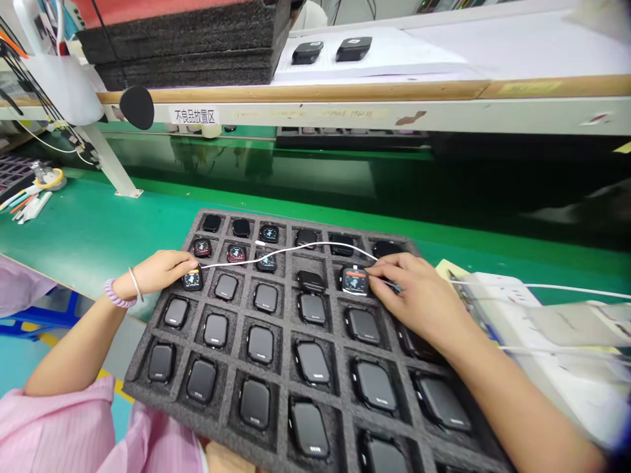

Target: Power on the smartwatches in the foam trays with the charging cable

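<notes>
A grey foam tray (pixel 236 322) holds rows of square black watch bodies in its compartments. At the tray's left edge my left hand (pixel 170 269) has its fingers closed on a watch (pixel 192 278) with a lit screen. My right hand (pixel 407 282) pinches the edge of another lit watch (pixel 354 280), which has an orange band on its screen. A white cable (pixel 315 244) runs over the tray between my two hands. Several watches in the back rows show lit or dark screens; nearer ones show plain grey faces.
Behind the tray, a shelf (pixel 315 112) crosses the view, bearing black foam blocks (pixel 187 49) and two black devices. A white power strip (pixel 532 328) lies at the right. Pens (pixel 27 202) and a tape roll (pixel 49 176) are at the far left, beside a metal post (pixel 111 161).
</notes>
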The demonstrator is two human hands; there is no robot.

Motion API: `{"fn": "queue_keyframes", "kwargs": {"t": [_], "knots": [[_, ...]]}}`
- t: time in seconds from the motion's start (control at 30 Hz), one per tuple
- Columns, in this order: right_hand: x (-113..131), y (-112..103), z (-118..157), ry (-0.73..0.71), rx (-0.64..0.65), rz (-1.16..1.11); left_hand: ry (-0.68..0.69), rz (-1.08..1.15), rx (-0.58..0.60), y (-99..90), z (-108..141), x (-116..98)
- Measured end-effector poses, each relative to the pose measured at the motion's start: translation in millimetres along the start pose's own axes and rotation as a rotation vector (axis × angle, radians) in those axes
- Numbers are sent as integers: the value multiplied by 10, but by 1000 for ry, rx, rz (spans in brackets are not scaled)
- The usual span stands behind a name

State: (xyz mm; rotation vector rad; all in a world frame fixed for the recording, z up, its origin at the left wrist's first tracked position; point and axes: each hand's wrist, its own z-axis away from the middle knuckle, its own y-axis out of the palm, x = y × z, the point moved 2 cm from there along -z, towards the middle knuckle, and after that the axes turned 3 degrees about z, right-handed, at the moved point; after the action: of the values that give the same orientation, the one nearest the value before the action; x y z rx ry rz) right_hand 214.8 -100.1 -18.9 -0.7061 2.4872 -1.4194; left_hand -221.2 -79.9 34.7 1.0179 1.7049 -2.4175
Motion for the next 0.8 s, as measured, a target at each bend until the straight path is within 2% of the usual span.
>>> {"fn": "queue_keyframes", "kwargs": {"t": [0.33, 0.4, 0.5, 0.57, 0.7, 0.8], "knots": [[-59, 43, 22, -66, -33, 16, -81, -21, 54, 8, 10, -41], [-62, 41, 23, -43, -30, 7, -142, -43, -10, -7, 37, -75], [-51, 35, 31, -11, -29, 5, -205, -69, -238, -29, 80, -206], [-25, 24, 33, 6, -32, 40, -152, -28, -280, 17, 84, -355], [58, -27, 2, 118, -4, 121, 7, -18, -116, 238, 36, -657], [92, -146, -18, 234, -24, 155, 93, -139, -85, 345, 3, -744]]}}
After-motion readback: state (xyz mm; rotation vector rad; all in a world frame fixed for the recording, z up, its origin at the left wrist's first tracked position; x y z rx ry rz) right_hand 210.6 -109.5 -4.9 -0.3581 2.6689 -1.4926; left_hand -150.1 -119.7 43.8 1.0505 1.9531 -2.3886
